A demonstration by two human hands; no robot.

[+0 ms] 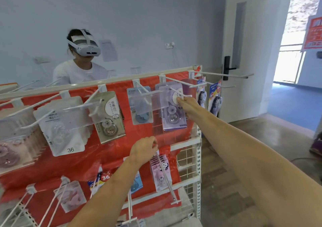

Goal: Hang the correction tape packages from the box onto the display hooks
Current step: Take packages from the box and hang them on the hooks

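Fingertips of the right hand touch the purple correction tape package hanging on its hook; whether they pinch it is hidden. Left hand curls loosely below at the lower hook, its contents unclear. Box out of frame.

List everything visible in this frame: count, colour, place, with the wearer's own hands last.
display rack: one, white, red backing, centre
purple packages: small stack, top row, right hook
blue package: one, top row, middle
grey package: one, top row
white packages: stack, marked 36, left
panda packages: several, pink, lower row
door: one, white, right
other person: one, white top, headset, behind rack
left hand: curled, below purple packages
right hand: fingers on front purple package
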